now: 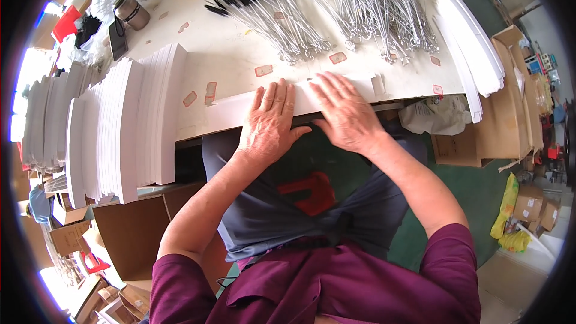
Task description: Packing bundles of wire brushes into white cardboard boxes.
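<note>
A long, narrow white box or folded card strip [227,111] lies along the table's near edge. My left hand [267,121] presses flat on its middle, fingers stretched out and thumb toward the right. My right hand [348,115] rests on it further right, fingers extended and slightly spread. A narrow gap separates the two hands, and neither grips anything. The strip's right end [378,86] shows beyond my right hand. Beneath my palms, part of the strip is hidden.
Stacks of white strips [161,114] stand at the left edge; more strips [471,42] lie at the right. Black-bristled wire brushes [270,12] and white-bristled brushes [372,6] lie at the back. A flask [132,13] and a phone [117,39] are back left. Cardboard boxes [501,114] flank the table.
</note>
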### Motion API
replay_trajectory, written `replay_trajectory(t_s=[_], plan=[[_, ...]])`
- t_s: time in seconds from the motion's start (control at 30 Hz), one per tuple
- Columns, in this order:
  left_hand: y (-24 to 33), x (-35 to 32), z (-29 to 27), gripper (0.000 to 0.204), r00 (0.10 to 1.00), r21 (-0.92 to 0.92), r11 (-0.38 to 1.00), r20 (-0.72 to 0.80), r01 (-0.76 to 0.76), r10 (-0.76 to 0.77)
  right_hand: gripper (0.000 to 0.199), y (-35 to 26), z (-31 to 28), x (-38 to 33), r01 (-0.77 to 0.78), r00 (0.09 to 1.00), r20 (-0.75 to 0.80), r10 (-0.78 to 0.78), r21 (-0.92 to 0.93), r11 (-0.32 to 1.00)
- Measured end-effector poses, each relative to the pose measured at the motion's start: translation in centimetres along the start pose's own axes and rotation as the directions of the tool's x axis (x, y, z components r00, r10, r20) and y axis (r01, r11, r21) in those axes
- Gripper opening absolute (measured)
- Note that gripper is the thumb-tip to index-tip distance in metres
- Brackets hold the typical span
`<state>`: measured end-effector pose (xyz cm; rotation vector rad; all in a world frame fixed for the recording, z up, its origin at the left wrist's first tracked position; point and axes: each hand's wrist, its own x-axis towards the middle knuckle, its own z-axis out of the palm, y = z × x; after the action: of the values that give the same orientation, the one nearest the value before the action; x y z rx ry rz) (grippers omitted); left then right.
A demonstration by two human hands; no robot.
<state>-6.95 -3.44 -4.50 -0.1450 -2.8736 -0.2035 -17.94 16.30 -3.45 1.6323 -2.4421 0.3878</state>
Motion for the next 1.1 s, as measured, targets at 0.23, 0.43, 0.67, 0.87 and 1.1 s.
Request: replay_trajectory(t_s=[0.23, 0.43, 0.67, 0.87, 1.1], plan=[[-3.3, -2.3, -1.9, 0.1, 0.995, 0.079, 0.996, 0.079, 0.05, -0.056, 0.066, 0.6, 1.0, -1.0, -0.055, 0.999, -0.009, 0.054, -0.093, 0.994], [-6.7, -4.9, -3.7, 0.098, 0.995, 0.141, 0.986, 0.019, 0.092, -0.095, 0.078, 4.8, -0.7, -3.7, -0.21, 0.978, -0.035, 0.207, -0.147, 0.967], [-4.3, -5.3, -6.5, 0.073, 0.989, 0.057, 0.996, 0.123, 0.07, -0.077, 0.057, 4.3, -2.5, -4.3, -0.036, 0.999, -0.022, 0.034, -0.068, 0.997], [1.0, -2.9, -9.4, 0.062, 0.941, -0.406, 0.905, 0.337, 0.13, 0.016, 0.038, -1.4, -3.6, -3.0, 0.177, 0.978, -0.131, -0.165, 0.092, 0.98], [1.9, -2.8, -7.3, 0.056, 0.914, -0.523, 0.788, 0.389, 0.325, -0.119, 0.044, -4.4, -4.3, -3.1, 0.035, 0.943, -0.329, 0.052, 0.254, 0.967]])
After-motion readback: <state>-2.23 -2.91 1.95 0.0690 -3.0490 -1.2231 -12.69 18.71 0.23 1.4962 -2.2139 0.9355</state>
